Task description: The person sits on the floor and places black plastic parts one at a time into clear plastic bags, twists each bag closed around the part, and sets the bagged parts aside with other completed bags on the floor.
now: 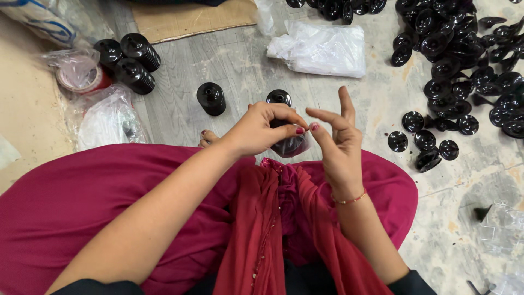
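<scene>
My left hand [261, 129] grips a black round part wrapped in a clear plastic bag [292, 145], held above my lap. Close beside it on the right, my right hand [337, 136] has its fingers spread and its thumb tip at the edge of the bag. I cannot tell whether it pinches the plastic. Two black ribbed cylinders stand on the floor just beyond my hands, one [211, 98] free and one [279, 97] partly hidden by my left hand.
A large heap of black round caps [458, 60] covers the floor at the right. Three stacked black cylinders [131, 60] lie at the upper left beside a tape roll [82, 76] and plastic bags. A pile of clear bags [322, 49] lies ahead.
</scene>
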Demonstrator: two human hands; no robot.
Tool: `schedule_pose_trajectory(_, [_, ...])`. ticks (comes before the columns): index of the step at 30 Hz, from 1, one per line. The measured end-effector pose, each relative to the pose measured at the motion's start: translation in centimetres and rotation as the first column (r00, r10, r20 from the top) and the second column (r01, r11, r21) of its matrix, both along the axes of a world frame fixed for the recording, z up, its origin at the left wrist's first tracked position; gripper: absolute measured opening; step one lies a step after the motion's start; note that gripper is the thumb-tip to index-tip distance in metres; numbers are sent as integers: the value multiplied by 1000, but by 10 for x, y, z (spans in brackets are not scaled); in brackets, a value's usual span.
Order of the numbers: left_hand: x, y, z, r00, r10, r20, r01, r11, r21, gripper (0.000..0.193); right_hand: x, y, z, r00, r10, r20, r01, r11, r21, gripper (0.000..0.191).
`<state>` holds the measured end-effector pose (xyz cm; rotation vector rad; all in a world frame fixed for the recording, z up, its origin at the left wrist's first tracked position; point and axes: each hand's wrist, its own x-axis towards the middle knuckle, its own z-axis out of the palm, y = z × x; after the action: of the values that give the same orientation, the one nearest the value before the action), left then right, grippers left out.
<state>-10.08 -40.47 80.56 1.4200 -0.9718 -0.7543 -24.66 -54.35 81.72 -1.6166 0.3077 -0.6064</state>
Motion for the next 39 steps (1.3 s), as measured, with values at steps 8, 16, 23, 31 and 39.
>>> schedule_pose_trajectory(8, [-3, -21, 8, 991, -133, -23, 131, 988, -80, 10, -19, -26, 2, 993, -56, -103, 11, 919, -394, 19])
schedule_pose_trajectory(16, [22, -58, -4, 917, -33, -397, 58, 997, 53, 12, 8, -36, -6, 931, -366, -22, 195, 544, -816, 10])
schedule_pose_trajectory(23, [25, -113, -1, 837, 9, -547, 90, 984, 153, 17, -7, -84, -5, 942, -295, 156, 280, 443, -852, 10])
schedule_pose_trajectory(31, [63, -104, 5, 831, -31, -556, 117, 986, 120, 16, 30, -82, 14, 989, -135, 68, 146, 750, -645, 33])
schedule_pose_trajectory(39, [59, -100, 31, 980, 109, 165, -121, 991, 65, 18, 53, -102, 4, 942, 259, -216, -302, 932, -199, 49])
